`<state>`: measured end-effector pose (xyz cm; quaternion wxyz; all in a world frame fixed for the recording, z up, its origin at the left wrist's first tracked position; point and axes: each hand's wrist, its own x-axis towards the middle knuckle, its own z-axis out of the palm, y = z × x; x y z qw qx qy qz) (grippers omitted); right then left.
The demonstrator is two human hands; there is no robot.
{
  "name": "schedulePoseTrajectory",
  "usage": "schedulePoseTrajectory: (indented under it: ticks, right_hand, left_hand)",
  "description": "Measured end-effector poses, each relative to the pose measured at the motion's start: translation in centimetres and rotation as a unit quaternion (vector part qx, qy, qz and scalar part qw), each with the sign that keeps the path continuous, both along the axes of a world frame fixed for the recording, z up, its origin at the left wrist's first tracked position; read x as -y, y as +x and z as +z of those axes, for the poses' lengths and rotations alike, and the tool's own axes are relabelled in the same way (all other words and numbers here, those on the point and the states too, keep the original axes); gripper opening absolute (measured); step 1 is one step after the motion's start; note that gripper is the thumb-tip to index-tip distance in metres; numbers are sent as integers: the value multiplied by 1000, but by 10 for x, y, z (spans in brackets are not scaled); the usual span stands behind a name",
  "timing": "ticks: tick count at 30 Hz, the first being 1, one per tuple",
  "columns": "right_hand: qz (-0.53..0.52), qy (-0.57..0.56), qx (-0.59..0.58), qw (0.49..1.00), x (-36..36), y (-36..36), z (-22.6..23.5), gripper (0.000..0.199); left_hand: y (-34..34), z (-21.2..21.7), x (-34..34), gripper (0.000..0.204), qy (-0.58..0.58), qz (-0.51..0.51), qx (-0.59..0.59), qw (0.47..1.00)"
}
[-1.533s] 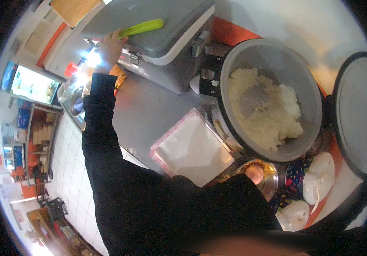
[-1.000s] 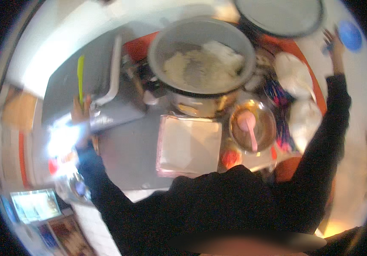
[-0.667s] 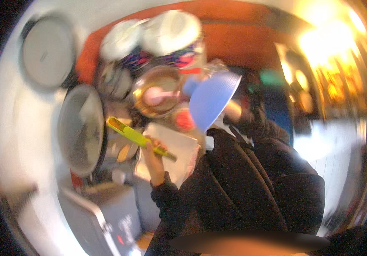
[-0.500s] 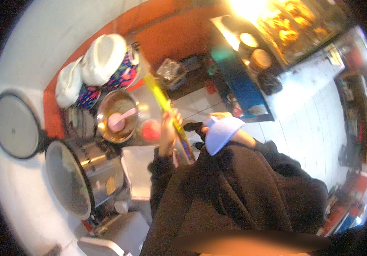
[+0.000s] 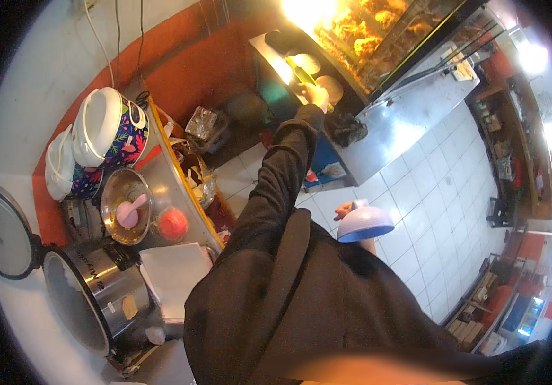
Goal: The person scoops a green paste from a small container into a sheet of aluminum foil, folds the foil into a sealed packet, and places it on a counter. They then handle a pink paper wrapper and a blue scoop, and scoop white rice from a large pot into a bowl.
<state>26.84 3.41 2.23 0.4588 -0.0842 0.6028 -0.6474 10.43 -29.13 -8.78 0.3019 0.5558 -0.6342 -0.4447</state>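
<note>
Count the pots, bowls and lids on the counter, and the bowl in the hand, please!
Big steel rice pot: 1
Grey round lid: 1
Flowery pots: 2
Steel bowl: 1
Blue bowl in right hand: 1
Total: 6

Blue bowl (image 5: 365, 226); yellow-green tongs (image 5: 303, 72); black sleeve (image 5: 280, 168); floral pot (image 5: 110, 130).

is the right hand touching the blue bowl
Touching. The head view shows the right hand gripping the rim of the blue bowl, fingers on it.
</note>
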Motion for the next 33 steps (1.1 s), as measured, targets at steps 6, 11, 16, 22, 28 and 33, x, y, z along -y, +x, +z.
schedulePoseTrajectory:
  ticks: [6,11,16,22,28,33]
  right_hand:
    - [-10,16,30,999,21,-38,-5,15]
    - [47,-22,125,991,96,-79,-24,17]
    - [156,-17,-185,970,172,-94,-7,15]
    - [484,28,-252,838,245,-89,-18,13]
    - [714,-50,-195,670,280,69,-75,25]
    - [825,-54,-267,494,248,226,-130,32]
  left_hand:
    - [-37,17,15,25,-255,-187,394,863]
    - [19,29,37,41,-54,-109,23,992]
    - [137,39,-8,36,-105,-87,-249,959]
    - [382,-12,-111,17,-138,355,-139,914]
    - [579,-14,-304,40,77,748,400,524]
    - [622,-102,-398,51,120,676,343,641]
